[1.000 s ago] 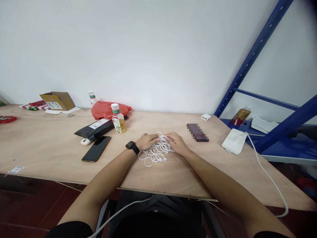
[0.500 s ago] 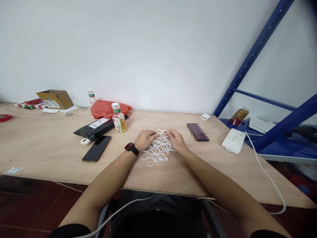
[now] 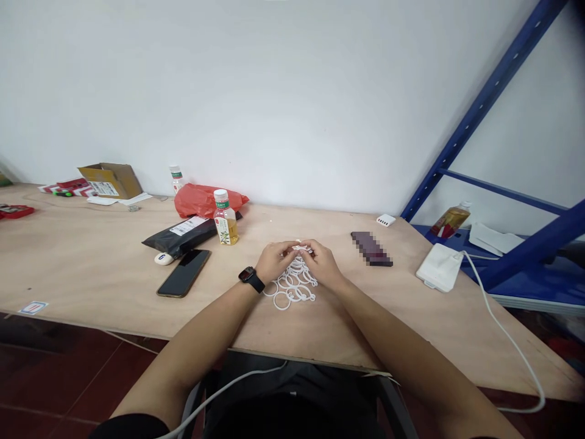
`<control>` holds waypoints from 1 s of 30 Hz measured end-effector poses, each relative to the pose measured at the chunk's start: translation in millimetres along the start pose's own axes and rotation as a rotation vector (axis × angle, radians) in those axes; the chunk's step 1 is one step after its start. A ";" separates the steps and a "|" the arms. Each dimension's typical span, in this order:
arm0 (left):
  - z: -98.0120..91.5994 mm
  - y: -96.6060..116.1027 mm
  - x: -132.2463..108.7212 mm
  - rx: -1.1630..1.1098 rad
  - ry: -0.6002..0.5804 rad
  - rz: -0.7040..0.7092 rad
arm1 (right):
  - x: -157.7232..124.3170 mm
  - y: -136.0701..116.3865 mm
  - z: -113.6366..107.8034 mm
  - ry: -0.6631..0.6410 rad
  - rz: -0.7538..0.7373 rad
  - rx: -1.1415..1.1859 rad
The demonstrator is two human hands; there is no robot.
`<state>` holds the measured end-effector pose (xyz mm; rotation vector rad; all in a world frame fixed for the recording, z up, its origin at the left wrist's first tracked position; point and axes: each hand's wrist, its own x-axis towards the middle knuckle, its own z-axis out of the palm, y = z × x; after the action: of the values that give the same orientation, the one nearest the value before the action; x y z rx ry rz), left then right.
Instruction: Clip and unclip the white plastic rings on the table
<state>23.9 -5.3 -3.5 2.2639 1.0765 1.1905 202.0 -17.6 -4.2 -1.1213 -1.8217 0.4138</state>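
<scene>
A cluster of linked white plastic rings (image 3: 292,285) lies on the plywood table (image 3: 82,268) in front of me. My left hand (image 3: 273,261), with a dark watch on its wrist, and my right hand (image 3: 323,262) meet over the far end of the cluster. Both pinch the topmost rings between closed fingertips and lift that end slightly off the table. The rest of the rings hang down and rest on the wood.
A black phone (image 3: 183,272) and a black parcel (image 3: 180,233) lie to the left, with a small bottle (image 3: 225,217) and a red bag (image 3: 205,198) behind. A dark box (image 3: 371,248) and a white charger (image 3: 440,267) with its cable sit right, beside a blue rack (image 3: 489,97).
My hands have risen from lying on the rings to pinching the top ones, drawing the cluster up and closer together. The view has shifted slightly.
</scene>
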 end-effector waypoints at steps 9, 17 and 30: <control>-0.3 -2.0 -1.4 0.043 0.080 -0.049 | -12.0 9.2 -6.4 -0.022 0.139 0.371; -2.2 5.7 -3.2 0.110 0.084 0.114 | -13.3 3.0 -7.1 0.053 0.109 0.304; 1.1 15.1 -4.1 0.026 0.040 0.108 | -17.5 -11.5 -7.1 0.074 -0.036 0.094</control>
<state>30.2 -18.1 3.0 2.3538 1.0010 1.2760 204.7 -39.4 -2.2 -1.0247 -1.7376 0.4270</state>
